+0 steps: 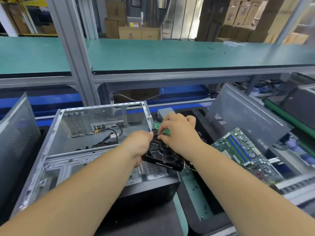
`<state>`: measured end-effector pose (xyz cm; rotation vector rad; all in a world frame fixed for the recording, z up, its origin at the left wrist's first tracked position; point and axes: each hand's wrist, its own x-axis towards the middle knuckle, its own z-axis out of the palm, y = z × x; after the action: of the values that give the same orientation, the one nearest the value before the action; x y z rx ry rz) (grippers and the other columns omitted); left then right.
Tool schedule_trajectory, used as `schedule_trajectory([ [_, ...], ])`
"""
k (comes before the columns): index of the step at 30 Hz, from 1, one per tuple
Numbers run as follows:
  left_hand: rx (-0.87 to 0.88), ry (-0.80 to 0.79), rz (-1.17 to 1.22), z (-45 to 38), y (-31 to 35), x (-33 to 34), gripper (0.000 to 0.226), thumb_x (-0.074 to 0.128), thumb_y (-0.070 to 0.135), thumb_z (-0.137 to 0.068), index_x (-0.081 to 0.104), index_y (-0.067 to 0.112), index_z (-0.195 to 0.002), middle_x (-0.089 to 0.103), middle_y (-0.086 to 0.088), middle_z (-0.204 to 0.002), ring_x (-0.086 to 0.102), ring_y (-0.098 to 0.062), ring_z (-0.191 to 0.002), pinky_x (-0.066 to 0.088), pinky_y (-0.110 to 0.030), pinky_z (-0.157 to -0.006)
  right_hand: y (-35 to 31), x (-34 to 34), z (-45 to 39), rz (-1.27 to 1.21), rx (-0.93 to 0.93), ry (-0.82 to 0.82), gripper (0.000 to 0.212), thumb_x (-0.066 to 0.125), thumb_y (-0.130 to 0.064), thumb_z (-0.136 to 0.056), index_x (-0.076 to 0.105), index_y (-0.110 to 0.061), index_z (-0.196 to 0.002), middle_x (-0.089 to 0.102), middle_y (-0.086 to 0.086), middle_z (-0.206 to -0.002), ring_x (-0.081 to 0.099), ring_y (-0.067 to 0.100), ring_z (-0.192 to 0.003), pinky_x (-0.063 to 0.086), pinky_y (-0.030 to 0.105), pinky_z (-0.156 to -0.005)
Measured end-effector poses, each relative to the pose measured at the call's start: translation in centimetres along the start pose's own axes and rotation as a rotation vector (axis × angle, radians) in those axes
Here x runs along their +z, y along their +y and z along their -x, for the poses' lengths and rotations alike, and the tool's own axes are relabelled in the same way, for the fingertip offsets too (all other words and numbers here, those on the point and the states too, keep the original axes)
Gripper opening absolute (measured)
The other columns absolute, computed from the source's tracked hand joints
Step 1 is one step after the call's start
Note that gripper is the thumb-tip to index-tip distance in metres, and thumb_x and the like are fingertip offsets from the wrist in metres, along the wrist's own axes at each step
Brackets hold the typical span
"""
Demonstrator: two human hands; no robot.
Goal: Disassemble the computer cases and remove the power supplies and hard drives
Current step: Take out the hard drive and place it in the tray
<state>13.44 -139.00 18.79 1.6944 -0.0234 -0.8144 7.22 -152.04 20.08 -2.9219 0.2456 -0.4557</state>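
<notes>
- The left hand (139,147) curls around the left edge of a black hard drive (162,155), thumb side up, holding it above the right front corner of the open computer case (95,132).
- The right hand (177,132) comes over the drive's far end at about 1 o'clock; its fingers (162,128) are bent and pinch at the green circuit board (163,129) there.
- The drive is tilted, its near edge lower, just right of the case's side wall.
- A green motherboard (245,150) lies at 3 o'clock, leaning on a grey side panel (245,114).
- Another grey panel (15,135) stands at 9 o'clock, beside the case.
</notes>
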Motion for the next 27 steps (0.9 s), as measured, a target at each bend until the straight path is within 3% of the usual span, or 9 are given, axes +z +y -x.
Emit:
schedule_trajectory([
  [5, 0.088, 0.038, -0.157, -1.3, -0.3, 3.5, 0.033, 0.044, 0.031, -0.103, 0.059, 0.006, -0.118, 0.064, -0.015, -0.112, 0.061, -0.032, -0.101, 0.046, -0.041, -0.098, 4.4, -1.5, 1.9, -0.125, 0.191, 0.048, 0.011, 0.07, -0.039, -0.086, 0.063, -0.04, -0.079, 0.053, -0.015, -0.103, 0.049, 0.007, -0.104, 0.019, 0.036, -0.087],
  [7, 0.175, 0.109, -0.296, -1.8, -0.3, 4.4, 0.024, 0.041, 0.031, -0.105, 0.055, 0.012, -0.103, 0.058, -0.003, -0.092, 0.053, -0.017, -0.079, 0.041, -0.03, -0.079, 7.0, -2.2, 3.0, -0.162, 0.315, 0.043, 0.012, 0.07, -0.037, -0.086, 0.062, -0.038, -0.078, 0.055, -0.013, -0.102, 0.053, 0.01, -0.102, 0.023, 0.037, -0.087],
  [10, 0.274, 0.216, -0.511, -2.1, -0.1, 5.7, 0.016, 0.038, 0.036, -0.104, 0.048, 0.023, -0.106, 0.052, 0.004, -0.085, 0.047, -0.011, -0.072, 0.032, -0.028, -0.056, 10.2, -1.9, 4.9, -0.157, 0.469, -0.153, 0.011, 0.07, -0.037, -0.086, 0.065, -0.034, -0.077, 0.064, -0.014, -0.103, 0.059, 0.015, -0.104, 0.025, 0.038, -0.09],
  [12, 0.32, 0.247, -0.566, -2.6, 0.1, 6.5, 0.018, 0.037, 0.035, -0.104, 0.048, 0.023, -0.112, 0.051, 0.005, -0.084, 0.048, -0.011, -0.073, 0.031, -0.029, -0.054, 11.4, -0.9, 6.1, -0.172, 0.515, -0.32, 0.015, 0.072, -0.035, -0.085, 0.064, -0.035, -0.072, 0.068, -0.016, -0.096, 0.062, 0.014, -0.103, 0.034, 0.038, -0.098],
  [15, 0.348, 0.229, -0.587, -3.3, 0.5, 7.7, 0.027, 0.036, 0.036, -0.105, 0.048, 0.024, -0.126, 0.048, 0.01, -0.084, 0.044, -0.008, -0.07, 0.031, -0.027, -0.054, 13.2, 0.6, 7.3, -0.34, 0.535, -0.415, 0.011, 0.075, -0.027, -0.083, 0.068, -0.035, -0.079, 0.065, -0.017, -0.081, 0.063, 0.01, -0.09, 0.049, 0.032, -0.092],
  [19, 0.333, 0.102, -0.533, -4.4, 0.5, 8.9, 0.037, 0.035, 0.032, -0.106, 0.045, 0.024, -0.14, 0.053, 0.002, -0.112, 0.039, 0.001, -0.073, 0.032, -0.024, -0.06, 14.8, 1.2, 7.3, -0.717, 0.664, -0.27, 0.033, 0.073, -0.035, -0.087, 0.061, -0.029, -0.118, 0.065, -0.007, -0.099, 0.064, 0.012, -0.092, 0.049, 0.025, -0.079],
  [22, 0.343, -0.003, -0.526, -5.1, 0.2, 9.6, 0.036, 0.035, 0.029, -0.106, 0.048, 0.026, -0.14, 0.051, 0.013, -0.095, 0.042, 0.003, -0.075, 0.033, -0.019, -0.062, 15.8, 1.1, 6.6, -1.109, 0.769, -0.237, 0.056, 0.071, -0.034, -0.09, 0.042, -0.024, -0.137, 0.059, 0.003, -0.12, 0.068, 0.029, -0.101, 0.06, 0.037, -0.08],
  [25, 0.354, -0.079, -0.544, -5.6, 0.1, 10.1, 0.035, 0.036, 0.029, -0.106, 0.052, 0.031, -0.138, 0.058, 0.01, -0.12, 0.054, -0.008, -0.103, 0.044, -0.028, -0.088, 16.7, 1.1, 6.3, -1.332, 0.818, -0.318, 0.068, 0.072, -0.029, -0.09, 0.036, -0.025, -0.148, 0.051, 0.006, -0.136, 0.066, 0.03, -0.1, 0.06, 0.036, -0.076],
  [27, 0.319, -0.124, -0.495, -5.9, 0.1, 10.3, 0.035, 0.038, 0.028, -0.106, 0.053, 0.029, -0.137, 0.057, 0.003, -0.136, 0.053, -0.02, -0.123, 0.04, -0.04, -0.108, 17.5, 1.6, 6.1, -1.452, 0.846, -0.315, 0.058, 0.071, -0.02, -0.091, 0.041, -0.021, -0.141, 0.066, 0.008, -0.123, 0.069, 0.026, -0.085, 0.057, 0.034, -0.068],
])
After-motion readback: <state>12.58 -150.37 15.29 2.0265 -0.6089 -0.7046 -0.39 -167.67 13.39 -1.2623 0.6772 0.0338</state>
